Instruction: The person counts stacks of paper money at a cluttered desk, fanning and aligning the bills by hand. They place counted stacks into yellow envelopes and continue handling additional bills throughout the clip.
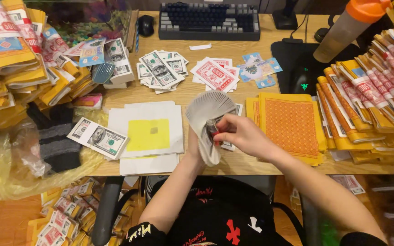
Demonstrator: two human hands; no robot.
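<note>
Over the front edge of the wooden desk [233,93], both my hands hold a fanned stack of grey paper notes [206,111]. My left hand [194,146] grips the fan from beneath, mostly hidden behind it. My right hand [239,134] pinches its near edge with thumb and fingers. Just left of the fan lies a pile of white sheets [115,120] with a yellow square [148,135] printed on top. To the right sits a stack of orange patterned paper [292,123].
Loose banknote-style sheets [97,138] lie left, with more piles [160,68] and red-printed [215,74] and blue cards [258,68] further back. Yellow bundles [19,68] are heaped at both sides [370,105]. A keyboard [208,20], mouse [302,82] and orange-lidded bottle [347,27] stand behind.
</note>
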